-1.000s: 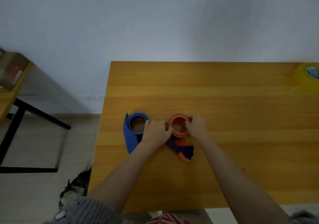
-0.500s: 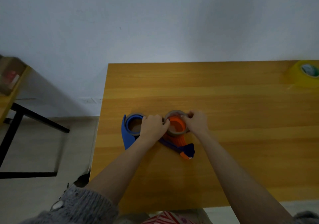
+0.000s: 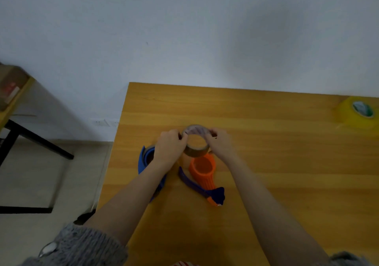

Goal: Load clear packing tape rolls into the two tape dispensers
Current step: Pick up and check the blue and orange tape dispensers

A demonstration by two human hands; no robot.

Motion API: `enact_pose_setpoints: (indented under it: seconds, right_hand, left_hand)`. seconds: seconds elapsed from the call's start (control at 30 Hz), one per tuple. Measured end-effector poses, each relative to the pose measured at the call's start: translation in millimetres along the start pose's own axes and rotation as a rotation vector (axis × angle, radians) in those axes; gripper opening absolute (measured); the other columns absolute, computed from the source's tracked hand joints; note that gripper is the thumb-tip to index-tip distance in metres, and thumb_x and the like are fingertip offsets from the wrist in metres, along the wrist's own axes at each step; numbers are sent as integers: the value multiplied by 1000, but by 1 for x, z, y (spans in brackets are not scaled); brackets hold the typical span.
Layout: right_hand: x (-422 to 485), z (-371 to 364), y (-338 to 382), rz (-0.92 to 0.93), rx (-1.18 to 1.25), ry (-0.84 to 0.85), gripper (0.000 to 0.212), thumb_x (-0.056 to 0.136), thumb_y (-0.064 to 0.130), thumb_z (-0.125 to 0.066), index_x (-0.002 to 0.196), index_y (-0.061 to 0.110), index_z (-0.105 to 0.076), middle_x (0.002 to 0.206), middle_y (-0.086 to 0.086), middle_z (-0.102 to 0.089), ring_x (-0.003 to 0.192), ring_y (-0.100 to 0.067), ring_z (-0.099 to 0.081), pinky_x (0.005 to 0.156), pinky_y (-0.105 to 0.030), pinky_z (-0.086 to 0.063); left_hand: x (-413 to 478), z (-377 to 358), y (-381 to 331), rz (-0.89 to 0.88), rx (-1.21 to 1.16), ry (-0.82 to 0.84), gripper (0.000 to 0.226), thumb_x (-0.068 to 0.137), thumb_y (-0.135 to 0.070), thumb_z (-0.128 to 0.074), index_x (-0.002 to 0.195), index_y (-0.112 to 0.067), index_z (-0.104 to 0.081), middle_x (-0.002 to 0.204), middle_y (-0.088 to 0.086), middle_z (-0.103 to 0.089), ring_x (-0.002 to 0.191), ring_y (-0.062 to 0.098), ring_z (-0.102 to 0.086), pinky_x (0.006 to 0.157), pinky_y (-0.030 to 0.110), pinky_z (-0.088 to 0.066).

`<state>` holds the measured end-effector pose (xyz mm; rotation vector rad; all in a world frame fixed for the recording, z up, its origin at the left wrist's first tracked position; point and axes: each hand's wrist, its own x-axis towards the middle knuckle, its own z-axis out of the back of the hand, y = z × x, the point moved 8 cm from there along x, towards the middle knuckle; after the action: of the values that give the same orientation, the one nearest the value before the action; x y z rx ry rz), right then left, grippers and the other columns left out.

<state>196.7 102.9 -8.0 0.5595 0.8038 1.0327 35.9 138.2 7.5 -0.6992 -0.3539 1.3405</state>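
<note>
I had the wooden counter [image 3: 266, 173] filling the lower right of my view; the blue tape dispenser [image 3: 143, 159] lay near its left edge, partly hidden under the left forearm [image 3: 133, 194]; the orange dispenser [image 3: 202, 168] lay just beside it, hub bare and facing up; a yellow tape roll [image 3: 356, 114] sat well apart at the far right; the clear tape roll [image 3: 195, 153] was held up just beyond the orange hub; the left hand [image 3: 170, 144] and right hand [image 3: 220, 142] gripped it from either side, fingers [image 3: 178, 133] curled tight over its rim.
</note>
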Motion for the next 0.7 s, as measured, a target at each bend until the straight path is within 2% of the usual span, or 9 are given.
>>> enact_pose_setpoints:
  seconds: [0.1, 0.17, 0.23, 0.3, 0.33, 0.43, 0.53, 0.6, 0.7]
  right_hand:
    - [12, -2, 10, 31, -110, 5, 33, 101, 29, -37, 118, 9, -57, 92, -3, -58, 81, -24, -62, 72, -44, -56]
    - [25, 0, 19, 67, -199, 23, 37, 102, 31, -34, 124, 9, -54, 103, -9, -63, 83, -25, -62, 70, -40, -53]
    - [40, 0, 26, 81, -248, 75, 39, 102, 32, -32, 128, 9, -51, 107, -14, -65, 81, -28, -66, 61, -34, -53]
    - [56, 1, 28, 59, -259, 96, 38, 102, 31, -32, 127, 10, -50, 101, -16, -65, 65, -26, -67, 46, -28, -53]
    - [64, 4, 30, 42, -255, 81, 37, 102, 30, -32, 125, 8, -52, 100, -17, -65, 62, -26, -66, 46, -28, -53]
    - [90, 12, 25, -30, -221, 34, 33, 101, 26, -35, 113, 4, -56, 102, -19, -63, 73, -28, -67, 68, -33, -56]
    - [110, 6, 5, -202, 26, 47, 31, 99, 28, -45, 115, 2, -50, 103, -17, -59, 51, -20, -64, 49, -29, -55]
    - [120, 1, -2, -262, 120, 33, 30, 98, 30, -49, 111, 3, -50, 101, -17, -60, 60, -28, -66, 57, -36, -58]
    - [133, 0, -7, -347, 249, -24, 36, 98, 24, -49, 122, -3, -50, 98, -16, -62, 82, -40, -70, 73, -44, -59]
  left_hand:
    - [9, 4, -2, 23, -15, -13, 44, 93, -29, -48, 56, -8, -40, 50, 7, -43, 45, 21, -42, 40, 27, -32]
    - [18, 5, -3, 54, -50, -15, 40, 93, -30, -48, 62, -5, -50, 57, 11, -55, 51, 24, -53, 47, 33, -45]
    - [28, 8, -1, 104, -107, -43, 41, 93, -34, -48, 68, -3, -57, 63, 15, -64, 59, 27, -62, 55, 38, -52]
    - [37, 7, 4, 137, -183, -64, 44, 94, -35, -46, 73, 0, -61, 70, 17, -68, 65, 30, -66, 59, 42, -54]
    - [40, 6, 6, 146, -230, -58, 44, 95, -34, -44, 74, 1, -61, 72, 18, -69, 69, 31, -68, 61, 44, -54]
    - [45, 2, 8, 135, -283, -24, 37, 96, -26, -43, 79, 1, -59, 79, 22, -67, 79, 36, -67, 61, 39, -50]
    - [38, 11, 16, 99, -185, -40, 24, 94, -20, -46, 94, -5, -65, 78, 12, -68, 64, 20, -62, 54, 21, -49]
    - [27, 20, 31, 110, -120, -90, 22, 93, -17, -46, 96, -9, -66, 71, 5, -65, 45, 11, -47, 37, 14, -36]
    - [8, 33, 56, 137, -62, -181, 21, 94, -16, -46, 101, -11, -65, 96, 6, -69, 49, 21, -53, 42, 27, -39]
